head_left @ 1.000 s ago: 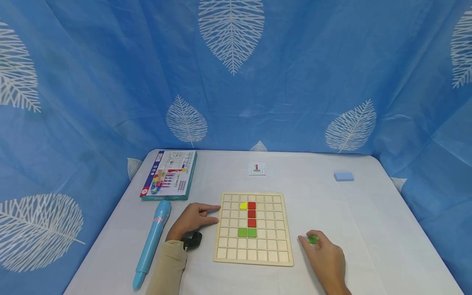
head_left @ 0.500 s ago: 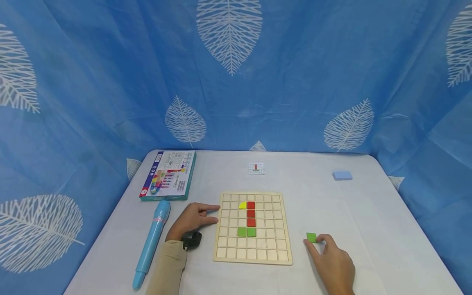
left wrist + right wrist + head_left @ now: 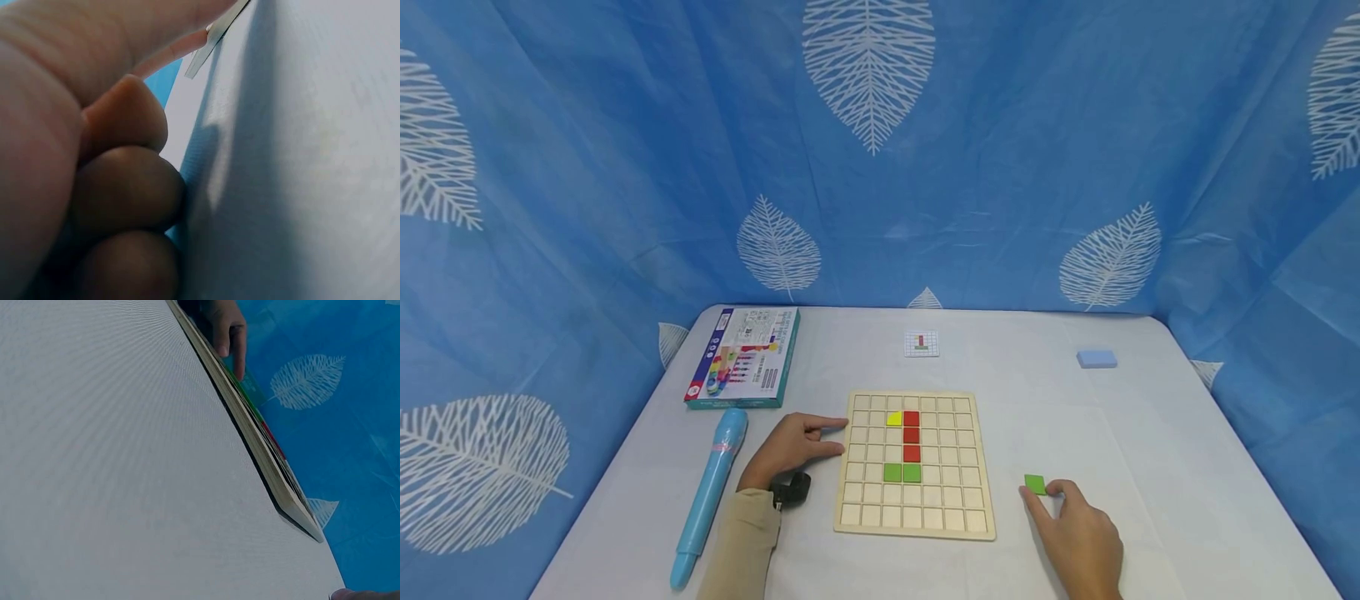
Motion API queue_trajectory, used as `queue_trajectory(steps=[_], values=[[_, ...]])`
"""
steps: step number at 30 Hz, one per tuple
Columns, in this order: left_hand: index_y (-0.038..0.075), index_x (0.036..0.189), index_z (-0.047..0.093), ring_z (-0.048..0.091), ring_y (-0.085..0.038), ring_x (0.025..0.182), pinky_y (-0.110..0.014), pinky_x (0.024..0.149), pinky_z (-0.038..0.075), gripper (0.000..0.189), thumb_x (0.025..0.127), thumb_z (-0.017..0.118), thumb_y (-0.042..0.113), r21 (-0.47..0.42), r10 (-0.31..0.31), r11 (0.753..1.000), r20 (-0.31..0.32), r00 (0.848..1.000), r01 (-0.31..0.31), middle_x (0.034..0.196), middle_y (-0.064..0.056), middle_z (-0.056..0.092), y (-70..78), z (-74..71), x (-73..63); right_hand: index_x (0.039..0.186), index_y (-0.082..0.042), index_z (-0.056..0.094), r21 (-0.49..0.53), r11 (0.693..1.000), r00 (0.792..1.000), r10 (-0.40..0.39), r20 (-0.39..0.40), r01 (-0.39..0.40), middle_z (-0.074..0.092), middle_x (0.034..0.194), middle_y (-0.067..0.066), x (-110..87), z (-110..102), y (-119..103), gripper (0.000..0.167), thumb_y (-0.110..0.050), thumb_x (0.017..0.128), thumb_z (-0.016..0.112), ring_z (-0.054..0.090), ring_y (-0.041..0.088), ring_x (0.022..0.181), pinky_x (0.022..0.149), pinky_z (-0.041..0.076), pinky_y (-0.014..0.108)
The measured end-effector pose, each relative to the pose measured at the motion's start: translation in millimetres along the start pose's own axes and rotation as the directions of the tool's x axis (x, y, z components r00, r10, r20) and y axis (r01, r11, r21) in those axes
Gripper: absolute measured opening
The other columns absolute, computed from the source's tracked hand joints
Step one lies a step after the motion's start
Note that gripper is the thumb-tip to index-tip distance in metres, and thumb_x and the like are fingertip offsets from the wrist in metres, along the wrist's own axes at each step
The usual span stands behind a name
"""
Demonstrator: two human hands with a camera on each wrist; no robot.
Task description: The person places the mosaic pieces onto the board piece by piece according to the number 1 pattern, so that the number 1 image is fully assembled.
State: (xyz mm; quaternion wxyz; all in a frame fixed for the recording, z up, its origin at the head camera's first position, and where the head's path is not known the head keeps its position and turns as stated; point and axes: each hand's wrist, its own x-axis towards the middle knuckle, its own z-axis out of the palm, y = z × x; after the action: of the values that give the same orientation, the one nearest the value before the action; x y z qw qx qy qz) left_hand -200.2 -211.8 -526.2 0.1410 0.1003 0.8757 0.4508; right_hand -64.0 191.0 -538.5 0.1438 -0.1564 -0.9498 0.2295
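Observation:
At the left edge of a wooden grid board (image 3: 940, 521), the thumb and index finger of my left hand (image 3: 790, 446) touch the rim, fairly straight. The other fingers are folded in, as the left wrist view shows. On the board sit a yellow piece (image 3: 895, 418) with one curved corner, a column of red square tiles (image 3: 912, 436) and a pair of green square tiles (image 3: 902, 472). Right of the board, my right hand (image 3: 1078, 529) holds a loose green square tile (image 3: 1034, 484) by its edges between thumb and index finger. Only a fingertip (image 3: 342, 594) appears in the right wrist view.
A small pattern card (image 3: 922, 343) lies behind the board. At the back right is a blue block (image 3: 1097, 358). A printed box (image 3: 745, 354) and a long light-blue tube (image 3: 707, 500) lie on the left. Blue leaf-print cloth (image 3: 970, 167) surrounds the white table (image 3: 1187, 467).
My right hand has shifted slightly right and down, and the green tile in its fingers has turned to show its face. Left hand and board have stayed in place.

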Motion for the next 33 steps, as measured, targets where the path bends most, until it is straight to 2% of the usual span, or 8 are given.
queue_trajectory(steps=[10,21,33], values=[[0.020,0.124,0.076,0.034,-0.012,0.056,-0.025,0.053,0.027,0.044,0.083,0.087,0.031,0.003,0.002,1.000,-0.002,1.000,-0.002,0.058,0.004,0.038,-1.1,-0.1,-0.8,0.102,-0.001,0.070,0.009,1.000,0.999,0.027,0.021,-0.027,0.038,0.052,-0.002,0.2,0.0,-1.5,0.043,-0.039,0.085,0.082,0.037,0.016,0.047,0.047,0.030,0.033],[0.021,0.125,0.076,0.033,-0.012,0.055,-0.025,0.053,0.027,0.043,0.084,0.086,0.030,0.021,-0.002,1.000,0.007,1.000,0.002,0.057,0.005,0.037,-0.1,0.0,-0.1,0.101,0.001,0.071,0.015,0.999,0.999,0.032,-0.008,-0.032,0.041,0.051,-0.003,0.5,1.4,-3.2,0.043,-0.035,0.082,0.085,0.037,0.016,0.046,0.047,0.030,0.032],[0.021,0.125,0.076,0.033,-0.012,0.054,-0.025,0.052,0.027,0.044,0.083,0.086,0.031,0.009,-0.003,1.000,0.000,1.000,0.003,0.057,0.004,0.037,-0.2,-0.3,0.9,0.098,-0.003,0.073,0.089,0.996,0.999,-0.004,-0.043,0.008,0.036,0.049,-0.005,2.4,1.7,-4.8,0.037,-0.034,0.083,0.084,0.031,0.014,0.045,0.043,0.025,0.029]])
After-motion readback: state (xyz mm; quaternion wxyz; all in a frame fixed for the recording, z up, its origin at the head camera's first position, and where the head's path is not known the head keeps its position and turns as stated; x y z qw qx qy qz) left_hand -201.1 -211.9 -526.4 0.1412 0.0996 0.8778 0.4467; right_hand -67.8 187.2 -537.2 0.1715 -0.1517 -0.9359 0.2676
